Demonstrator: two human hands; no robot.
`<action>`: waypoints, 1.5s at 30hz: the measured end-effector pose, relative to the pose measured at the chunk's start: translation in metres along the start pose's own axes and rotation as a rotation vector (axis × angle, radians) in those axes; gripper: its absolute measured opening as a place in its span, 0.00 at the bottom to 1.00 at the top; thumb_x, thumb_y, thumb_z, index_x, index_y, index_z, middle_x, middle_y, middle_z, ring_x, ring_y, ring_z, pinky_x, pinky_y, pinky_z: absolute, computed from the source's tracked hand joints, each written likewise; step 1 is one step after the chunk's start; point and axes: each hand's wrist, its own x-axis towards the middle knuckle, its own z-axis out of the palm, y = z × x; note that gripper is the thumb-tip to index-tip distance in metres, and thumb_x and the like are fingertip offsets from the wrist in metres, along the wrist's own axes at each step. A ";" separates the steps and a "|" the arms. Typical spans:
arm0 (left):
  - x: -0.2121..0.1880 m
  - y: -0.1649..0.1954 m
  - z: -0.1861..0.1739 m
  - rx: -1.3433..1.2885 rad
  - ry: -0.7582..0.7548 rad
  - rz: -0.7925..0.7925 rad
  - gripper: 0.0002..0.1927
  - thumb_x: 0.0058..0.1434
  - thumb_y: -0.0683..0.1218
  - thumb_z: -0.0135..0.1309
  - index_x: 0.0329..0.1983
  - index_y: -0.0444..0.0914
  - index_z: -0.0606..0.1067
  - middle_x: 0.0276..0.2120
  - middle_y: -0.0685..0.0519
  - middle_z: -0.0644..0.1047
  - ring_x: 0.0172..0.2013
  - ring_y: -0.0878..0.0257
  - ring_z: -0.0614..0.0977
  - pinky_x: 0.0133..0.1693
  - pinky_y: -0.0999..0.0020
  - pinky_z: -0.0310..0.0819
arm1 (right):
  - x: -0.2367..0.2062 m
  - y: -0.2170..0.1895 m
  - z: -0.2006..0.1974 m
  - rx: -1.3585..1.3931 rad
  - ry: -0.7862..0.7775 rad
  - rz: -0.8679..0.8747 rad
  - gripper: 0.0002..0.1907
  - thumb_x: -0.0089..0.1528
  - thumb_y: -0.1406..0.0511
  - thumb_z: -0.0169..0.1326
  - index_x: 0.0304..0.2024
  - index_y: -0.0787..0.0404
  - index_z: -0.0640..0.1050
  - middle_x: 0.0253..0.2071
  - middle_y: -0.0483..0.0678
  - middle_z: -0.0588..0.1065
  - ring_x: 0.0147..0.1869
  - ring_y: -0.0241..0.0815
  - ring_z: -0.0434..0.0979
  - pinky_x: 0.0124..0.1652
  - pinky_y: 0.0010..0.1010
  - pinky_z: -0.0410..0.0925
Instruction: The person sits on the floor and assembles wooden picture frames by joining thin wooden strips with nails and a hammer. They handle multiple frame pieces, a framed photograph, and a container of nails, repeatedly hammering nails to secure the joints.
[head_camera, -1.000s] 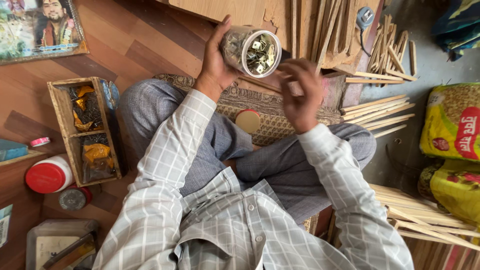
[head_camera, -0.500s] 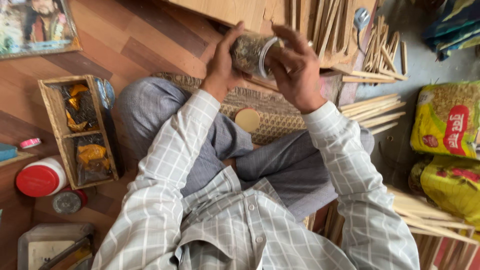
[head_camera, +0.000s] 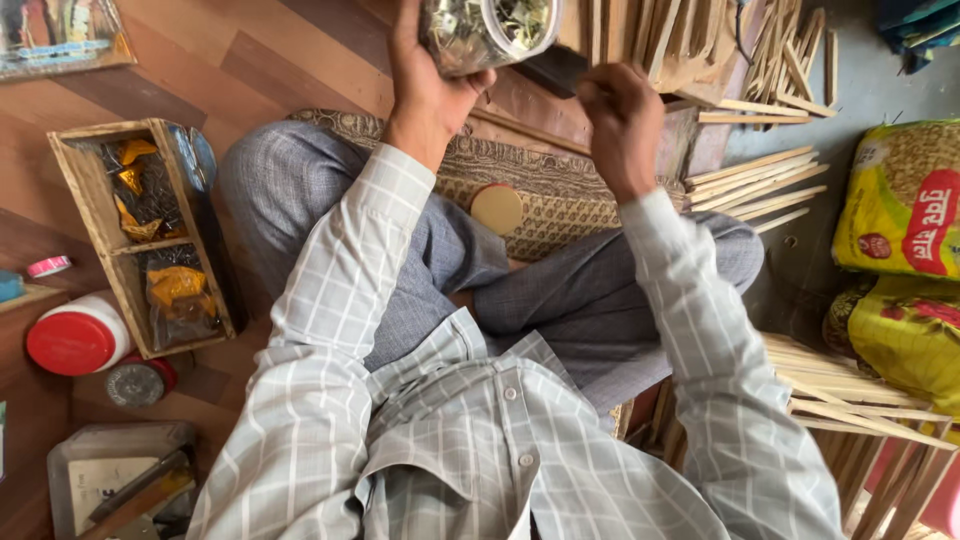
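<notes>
counting it up: two hands, the left hand (head_camera: 425, 85) and the right hand (head_camera: 622, 125). one clear jar (head_camera: 485, 30) full of small bits. one round tan lid (head_camera: 497, 209) on the mat. one wooden box (head_camera: 140, 235) with two compartments. one white tub with a red lid (head_camera: 78, 335). two yellow sacks (head_camera: 900, 200) (head_camera: 905, 335). wooden sticks (head_camera: 750, 185), too many to count.

Soft, even daylight fills the frame, brightest on the grey floor at the upper right. Shadows are faint. The clear plastic jar (head_camera: 487, 30) at the top edge shows mild glare, and the raised hands are slightly blurred.
</notes>
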 end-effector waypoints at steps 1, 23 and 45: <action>-0.003 0.004 0.004 -0.002 0.014 0.015 0.32 0.61 0.67 0.50 0.54 0.38 0.74 0.43 0.47 0.79 0.41 0.55 0.84 0.25 0.61 0.77 | 0.013 0.007 0.006 -0.129 0.002 -0.070 0.03 0.65 0.73 0.60 0.41 0.64 0.83 0.37 0.50 0.78 0.38 0.41 0.78 0.38 0.35 0.73; -0.024 0.017 0.037 0.058 0.049 0.015 0.34 0.58 0.68 0.56 0.52 0.37 0.74 0.39 0.48 0.81 0.35 0.57 0.87 0.22 0.66 0.76 | -0.039 -0.048 0.037 -0.390 -0.575 -0.230 0.53 0.49 0.69 0.68 0.74 0.60 0.57 0.70 0.62 0.63 0.58 0.62 0.77 0.54 0.44 0.74; -0.010 -0.017 0.022 0.550 0.103 0.738 0.27 0.72 0.62 0.43 0.53 0.34 0.73 0.50 0.48 0.75 0.54 0.57 0.77 0.57 0.61 0.70 | 0.025 -0.052 0.069 0.475 0.076 -0.029 0.41 0.74 0.45 0.47 0.79 0.60 0.52 0.83 0.60 0.47 0.85 0.58 0.47 0.79 0.46 0.50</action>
